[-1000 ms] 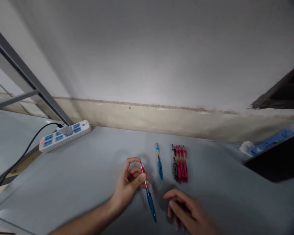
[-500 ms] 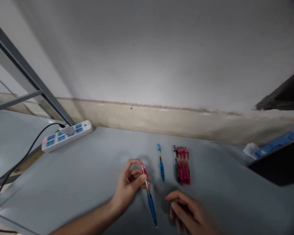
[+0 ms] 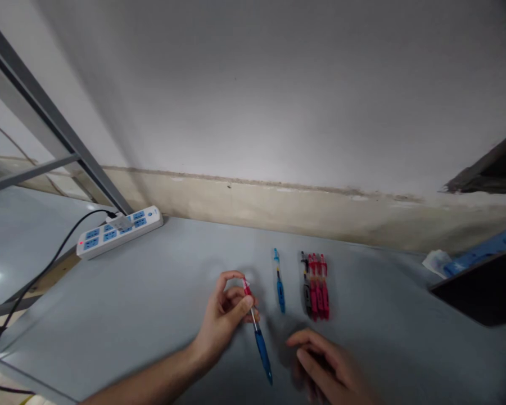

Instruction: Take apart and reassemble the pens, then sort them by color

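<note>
My left hand (image 3: 225, 315) is closed around the upper part of a ballpoint pen (image 3: 262, 350) with a red top and a blue lower barrel. Its index fingertip rests on the pen's red end, and the blue end slants down toward me. My right hand (image 3: 326, 365) hovers low to the right of that pen, fingers loosely bent, index and thumb apart, with nothing visible between them. Beyond the hands, a blue pen (image 3: 280, 287) lies alone on the grey table. To its right, a black pen (image 3: 307, 292) lies alongside several red pens (image 3: 319, 295) in a tight row.
A white power strip (image 3: 120, 230) with a plugged-in adapter and black cable sits at the table's back left, beside a grey metal frame (image 3: 88, 163). At the right are a dark flat panel (image 3: 480, 289) and a blue packet (image 3: 480, 253). A wall borders the table's far edge.
The metal point that stuck out of the held pen's blue end no longer shows. Both hands keep nearly the same positions, while the whole view has shifted slightly.
</note>
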A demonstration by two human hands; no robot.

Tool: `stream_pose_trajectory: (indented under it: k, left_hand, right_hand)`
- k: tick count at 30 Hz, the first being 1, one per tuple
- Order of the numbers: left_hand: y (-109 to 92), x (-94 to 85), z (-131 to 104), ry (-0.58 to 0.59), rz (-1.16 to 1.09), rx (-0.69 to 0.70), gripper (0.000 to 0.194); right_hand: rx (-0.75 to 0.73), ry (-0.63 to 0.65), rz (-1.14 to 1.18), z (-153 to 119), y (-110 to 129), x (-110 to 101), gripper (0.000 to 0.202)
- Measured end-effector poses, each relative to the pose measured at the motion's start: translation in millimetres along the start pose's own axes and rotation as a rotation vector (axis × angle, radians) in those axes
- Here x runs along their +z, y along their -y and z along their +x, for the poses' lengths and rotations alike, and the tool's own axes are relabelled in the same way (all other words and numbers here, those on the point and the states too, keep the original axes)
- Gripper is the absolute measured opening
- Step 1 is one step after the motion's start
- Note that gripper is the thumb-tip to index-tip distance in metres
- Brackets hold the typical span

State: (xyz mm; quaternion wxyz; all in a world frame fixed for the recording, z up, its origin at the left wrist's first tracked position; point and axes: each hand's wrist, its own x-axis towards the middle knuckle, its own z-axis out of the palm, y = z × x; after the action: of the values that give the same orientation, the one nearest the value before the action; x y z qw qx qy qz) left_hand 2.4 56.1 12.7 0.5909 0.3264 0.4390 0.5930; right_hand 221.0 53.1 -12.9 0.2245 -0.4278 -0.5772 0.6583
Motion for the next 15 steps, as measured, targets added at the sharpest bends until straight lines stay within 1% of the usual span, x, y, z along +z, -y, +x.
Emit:
stream_pose_trajectory:
  k: [7,10,12,15]
  left_hand:
    - [-2,0.0,1,0.003,0.026,0.005,0.045]
    - [-8,3.1,6,0.028,0.141,-0.01,0.047]
    - [-14,6.1,16,0.065,0.281,-0.001,0.045]
    - [-21,11.3,42,0.107,0.407,0.029,0.041]
  right_hand:
    - [-0.011,-0.001,0.009,0,-1,-1,0.044]
    - [-0.033,0.008,0.011,1,-3,0,0.041]
    - [-0.061,0.01,0.016,2,-6,1,0.039]
    - [-0.128,-0.013,-0.035,3,-11,1,0.032]
